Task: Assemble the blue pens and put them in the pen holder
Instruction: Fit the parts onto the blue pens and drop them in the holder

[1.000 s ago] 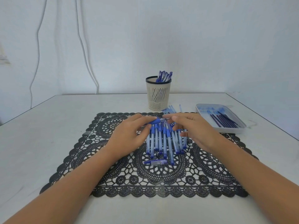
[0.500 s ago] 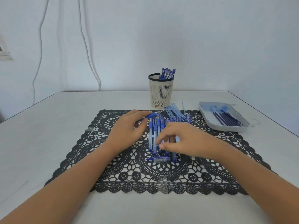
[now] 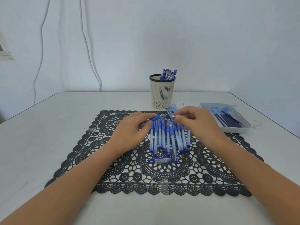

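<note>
**Left hand holds a pen, right hand pinches a small part at its tip**

The left hand (image 3: 131,127) is closed around a pen (image 3: 155,118), thumb and fingers gripping its blue sleeve; the pen lies nearly level above the mat (image 3: 152,172), tip pointing right. The right hand (image 3: 197,123) sits just beside that tip, its grip a tight pinch of thumb and forefinger on a small pale part (image 3: 173,116); what the part is cannot be told.

Below the hands a row of pens (image 3: 168,140) lies side by side on the mat, blue sleeves away from the person. A loose cap (image 3: 159,160) lies crosswise just in front of the row. A few clear barrels (image 3: 172,108) fan out behind the right hand.

The holder (image 3: 162,95) stands upright on the table (image 3: 48,127) beyond the mat, with several pens leaning at its right side. At the right, a tray (image 3: 235,129) holds dark refills (image 3: 227,119).
</note>
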Tool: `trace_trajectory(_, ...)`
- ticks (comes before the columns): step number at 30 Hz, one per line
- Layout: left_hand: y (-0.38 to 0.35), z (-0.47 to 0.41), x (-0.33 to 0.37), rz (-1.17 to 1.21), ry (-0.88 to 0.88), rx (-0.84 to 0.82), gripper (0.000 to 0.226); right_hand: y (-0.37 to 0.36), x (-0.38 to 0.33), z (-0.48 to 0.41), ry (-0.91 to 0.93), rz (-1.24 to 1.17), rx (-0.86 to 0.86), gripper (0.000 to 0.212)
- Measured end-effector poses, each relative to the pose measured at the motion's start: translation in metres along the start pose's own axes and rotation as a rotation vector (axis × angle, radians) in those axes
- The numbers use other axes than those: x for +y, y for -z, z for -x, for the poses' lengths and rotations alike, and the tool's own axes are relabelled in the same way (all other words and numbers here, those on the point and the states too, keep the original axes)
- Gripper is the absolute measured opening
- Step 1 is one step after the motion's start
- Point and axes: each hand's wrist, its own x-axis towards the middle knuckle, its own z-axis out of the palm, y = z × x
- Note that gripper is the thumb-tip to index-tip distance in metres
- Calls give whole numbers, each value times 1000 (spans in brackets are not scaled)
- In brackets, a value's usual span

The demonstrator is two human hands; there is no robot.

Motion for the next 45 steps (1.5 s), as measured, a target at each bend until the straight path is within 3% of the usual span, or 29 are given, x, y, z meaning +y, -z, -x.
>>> trace_trajectory(11, -1, 0, 3, 11, -40, -29, 34, -1, 6, -3, 15, -33, 38, 15)
trace_trajectory(17, -2, 1, 9, -7, -118, -38, 34, -3, 7, -4, 15, -39, -61, 14)
trace_trajectory(22, -3, 0, 13, -52, -160, -59, 38, -6, 6, 0, 5, 179, -74, 36)
trace_trajectory(26, -2, 0, 11, -44, -141, -56, 37, -2, 4, 2, 28, 158, -210, 3)
trace_trajectory(31, -4, 0, 13, -52, -180, -78, 36, -2, 5, 0, 19, 214, -161, 32)
trace_trajectory(35, -3, 0, 10, -37, -159, -72, 36, 0, 7, 1, 33, 225, -238, 5)
trace_trajectory(39, -3, 1, 10, -47, -174, -76, 36, -1, 5, 1, 38, 226, -166, 30)
trace_trajectory(42, -2, 0, 9, -28, -166, -73, 35, 0, 5, 3, 45, 245, -223, 10)
trace_trajectory(45, -2, 0, 9, -38, -184, -67, 35, -1, 6, 2, 81, 294, -197, 21)
